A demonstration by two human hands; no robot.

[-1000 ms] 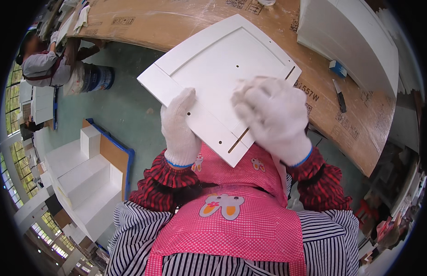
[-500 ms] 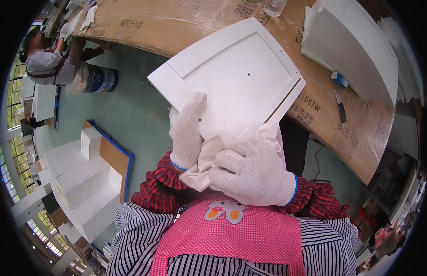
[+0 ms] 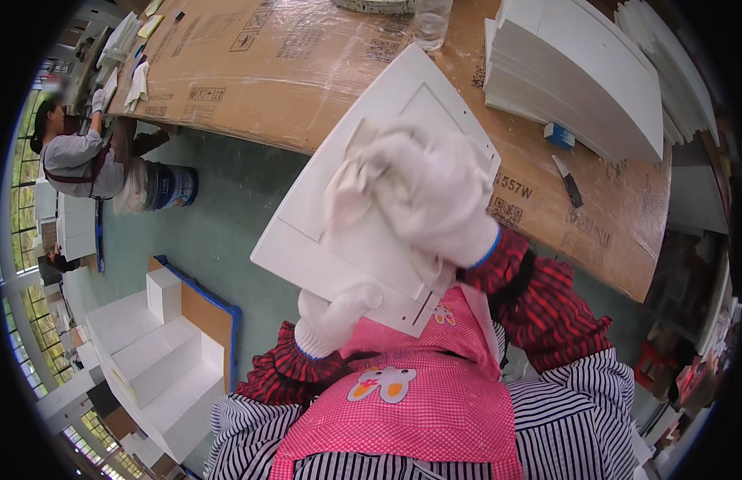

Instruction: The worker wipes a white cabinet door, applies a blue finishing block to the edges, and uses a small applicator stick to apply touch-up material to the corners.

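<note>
A white panel (image 3: 295, 232) with a recessed face is tilted in front of me, its far end over the table edge and its near end by my pink apron. My left hand (image 3: 335, 318), in a white knit glove, grips the near-left edge, thumb on top and fingers underneath. Over the panel's middle, my gloved right hand (image 3: 447, 196) is closed on a pale cloth (image 3: 347, 200) pressed to the surface. Motion blurs that hand, and together with the cloth it hides much of the recess.
Brown cardboard covers the table (image 3: 251, 80). On its right are stacked white panels (image 3: 579, 80), a small blue box (image 3: 558, 135) and a knife (image 3: 568, 182); a glass (image 3: 432, 22) stands farther back. White pieces (image 3: 163, 344) sit at left on the floor. A person (image 3: 83, 156) works beside a bucket (image 3: 171, 186).
My right hand has carried the cloth away from me onto the panel's middle. The left hand has shifted down to the near edge, and the panel has turned in my hold.
</note>
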